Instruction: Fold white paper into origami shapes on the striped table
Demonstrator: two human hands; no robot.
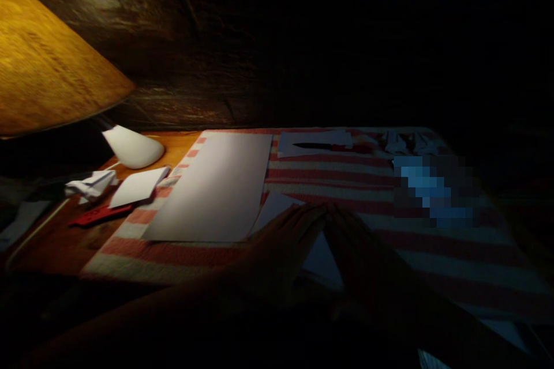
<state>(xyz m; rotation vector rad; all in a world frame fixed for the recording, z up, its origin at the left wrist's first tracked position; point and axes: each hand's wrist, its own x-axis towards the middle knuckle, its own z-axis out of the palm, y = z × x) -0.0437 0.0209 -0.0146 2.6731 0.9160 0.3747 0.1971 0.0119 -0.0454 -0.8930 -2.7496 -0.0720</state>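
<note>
The scene is very dark. My left hand [283, 248] and my right hand [366, 253] lie flat, fingers stretched out, on a small white sheet of paper [320, 256] on the red-and-white striped cloth [433, 259]. Their fingertips meet near the top of the sheet, forming a peak. Only a corner [274, 207] and a patch between the hands show of the paper. Neither hand grips anything.
A large white sheet [216, 187] lies left of the hands. A knife [329, 146] rests on paper at the back. Folded paper shapes [132, 147], [89, 184], a small sheet [138, 185] and a red object [97, 215] sit at left under a lampshade [47, 69].
</note>
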